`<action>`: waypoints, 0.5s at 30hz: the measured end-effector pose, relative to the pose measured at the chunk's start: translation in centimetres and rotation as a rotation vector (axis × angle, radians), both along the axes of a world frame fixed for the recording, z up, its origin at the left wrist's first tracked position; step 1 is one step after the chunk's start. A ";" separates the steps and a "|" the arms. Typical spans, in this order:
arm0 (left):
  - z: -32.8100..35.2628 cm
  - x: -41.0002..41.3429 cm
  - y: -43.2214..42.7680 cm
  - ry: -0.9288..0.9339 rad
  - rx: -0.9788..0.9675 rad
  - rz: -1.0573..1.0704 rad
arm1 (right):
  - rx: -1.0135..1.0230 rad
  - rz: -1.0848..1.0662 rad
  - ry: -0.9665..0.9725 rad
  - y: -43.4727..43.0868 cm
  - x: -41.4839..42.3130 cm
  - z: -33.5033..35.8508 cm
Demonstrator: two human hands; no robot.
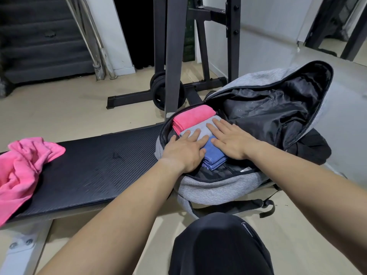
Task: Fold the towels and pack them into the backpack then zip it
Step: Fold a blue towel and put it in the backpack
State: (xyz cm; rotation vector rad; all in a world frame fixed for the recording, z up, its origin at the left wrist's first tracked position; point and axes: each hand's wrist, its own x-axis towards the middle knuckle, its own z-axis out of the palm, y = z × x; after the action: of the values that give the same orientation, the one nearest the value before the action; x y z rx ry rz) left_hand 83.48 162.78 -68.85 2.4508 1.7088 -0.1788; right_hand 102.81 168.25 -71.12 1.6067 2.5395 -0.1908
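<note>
Inside the open main compartment of the grey backpack (214, 187), three folded towels lie in a row: a folded pink towel (192, 116) at the far end, a grey towel (200, 127) in the middle and a blue towel (214, 155) nearest the person. The backpack lies on the floor at the right end of the black bench pad (95, 169), apparently against it. Its flap (264, 76) is thrown back to the right.

Hand state: the left hand (184, 149) and the right hand (230, 138) both lie palm down, fingers straight and slightly spread. Together they cover the grey towel and the upper part of the blue one. Neither hand pinches or curls round anything.

The step in hand appears to be seating the folded towels.

1. Press evenly with both palms, straight down rather than sideways, so the folds do not slide open.
2. Keep the three towels edge to edge. A gap invites a towel to tip when the backpack is lifted.
3. Check that no towel corner rides over the compartment rim, where cloth is likely to snag the zip.
4. Leave room for more, because a loose pink towel (21, 167) lies crumpled and not yet folded on the left end of the bench pad.

Do not close the flap until that towel is folded and packed.
</note>
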 end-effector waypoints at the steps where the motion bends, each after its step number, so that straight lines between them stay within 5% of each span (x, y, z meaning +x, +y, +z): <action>1: 0.0 0.0 0.1 -0.012 -0.021 0.003 | 0.005 -0.008 0.005 0.0 -0.1 -0.1; 8: 0.6 0.0 0.3 -0.122 -0.126 0.013 | -0.037 -0.051 -0.072 -0.4 -0.7 1.2; 15: 4.0 -4.1 -2.2 -0.344 0.139 0.126 | 0.119 0.002 0.087 -2.3 -5.2 5.9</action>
State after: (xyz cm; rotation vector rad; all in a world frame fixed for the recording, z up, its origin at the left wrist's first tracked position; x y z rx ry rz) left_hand 79.42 160.60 -64.83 2.2844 1.7587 0.3652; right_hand 97.62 165.96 -65.24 1.6727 2.6646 -0.1131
